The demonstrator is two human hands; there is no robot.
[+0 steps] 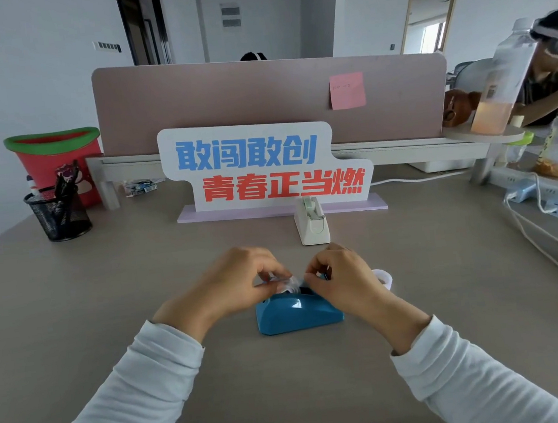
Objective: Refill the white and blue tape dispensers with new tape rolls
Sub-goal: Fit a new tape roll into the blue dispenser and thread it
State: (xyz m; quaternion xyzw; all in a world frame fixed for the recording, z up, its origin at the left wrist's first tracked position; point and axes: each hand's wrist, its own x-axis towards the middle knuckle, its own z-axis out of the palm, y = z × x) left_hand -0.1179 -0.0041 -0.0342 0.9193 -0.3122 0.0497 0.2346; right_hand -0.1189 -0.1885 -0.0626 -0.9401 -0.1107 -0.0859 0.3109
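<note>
The blue tape dispenser (298, 314) sits on the desk just in front of me. Both hands hover over its top slot. My left hand (233, 281) and my right hand (341, 273) pinch a clear tape roll (288, 283) between their fingertips, right above the dispenser. Much of the roll is hidden by my fingers. The white tape dispenser (311, 223) stands further back, a green-tinted roll seated in it. A small white ring (382, 278), like an empty tape core, lies on the desk behind my right wrist.
A lettered sign (266, 168) on a lilac base stands behind the white dispenser. A mesh pen cup (57, 214) and red bin (55, 159) are at far left. Bottles, a jar, power strips and white cables (542, 242) crowd the right. A person sits at far right.
</note>
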